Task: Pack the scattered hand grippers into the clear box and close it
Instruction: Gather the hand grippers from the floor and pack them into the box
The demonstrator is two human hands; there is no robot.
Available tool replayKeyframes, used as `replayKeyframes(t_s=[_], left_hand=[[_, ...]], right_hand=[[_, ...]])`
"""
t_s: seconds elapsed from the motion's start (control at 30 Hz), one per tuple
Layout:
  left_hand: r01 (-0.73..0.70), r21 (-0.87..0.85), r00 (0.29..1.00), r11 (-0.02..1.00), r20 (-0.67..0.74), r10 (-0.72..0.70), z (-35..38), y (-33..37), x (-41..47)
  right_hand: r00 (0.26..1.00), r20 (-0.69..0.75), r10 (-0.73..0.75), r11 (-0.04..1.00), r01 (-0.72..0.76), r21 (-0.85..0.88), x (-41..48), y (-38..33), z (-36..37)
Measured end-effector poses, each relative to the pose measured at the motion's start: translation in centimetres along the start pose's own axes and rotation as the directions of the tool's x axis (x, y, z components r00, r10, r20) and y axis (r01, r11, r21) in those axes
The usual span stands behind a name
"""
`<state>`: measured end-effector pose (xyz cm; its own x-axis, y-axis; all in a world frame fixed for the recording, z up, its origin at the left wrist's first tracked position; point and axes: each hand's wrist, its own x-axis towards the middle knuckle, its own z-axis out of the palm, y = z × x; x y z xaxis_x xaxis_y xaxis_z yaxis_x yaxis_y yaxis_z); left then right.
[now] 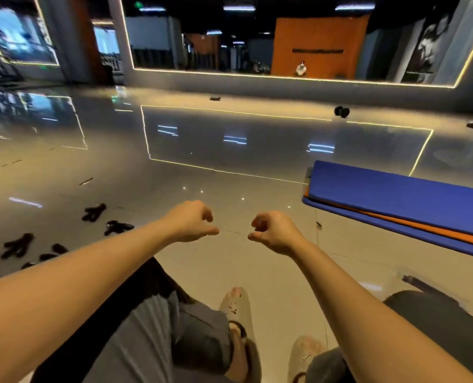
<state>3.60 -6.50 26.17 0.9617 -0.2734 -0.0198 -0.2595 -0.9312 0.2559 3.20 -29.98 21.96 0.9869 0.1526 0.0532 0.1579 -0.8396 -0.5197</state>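
Left grip [191, 221]: curled narrow, holding nothing seen.
Right grip [271, 230]: same, just beside.
Hand grippers [94, 212]: floor [230, 161], leftward.

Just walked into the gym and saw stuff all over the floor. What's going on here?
A person sits on the glossy grey floor with both arms stretched forward. The left hand and right hand have curled fingers and hold no gripper. Several black hand grippers lie scattered on the floor to the person's left, untouched. A faint clear plastic box seems to sit by the right knee, but it is hard to make out.
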Motion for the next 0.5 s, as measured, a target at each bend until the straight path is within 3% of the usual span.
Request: replayKeyframes(t_s=[0.27,0.5], left_hand=[[0.275,-0.001,0.961,0.961,-0.024,-0.275,-4.9,-12.0,-5.9],[0.506,-0.136,0.853,0.852,-0.065,-0.517,-3.3,-25.3,-11.9]], right_hand=[[0.963,0.151,-0.222,0.974,0.214,0.069,5.5,-11.6,7.3],[0.892,0.273,-0.36,0.932,0.329,0.152,10.9,-21.8,18.2]])
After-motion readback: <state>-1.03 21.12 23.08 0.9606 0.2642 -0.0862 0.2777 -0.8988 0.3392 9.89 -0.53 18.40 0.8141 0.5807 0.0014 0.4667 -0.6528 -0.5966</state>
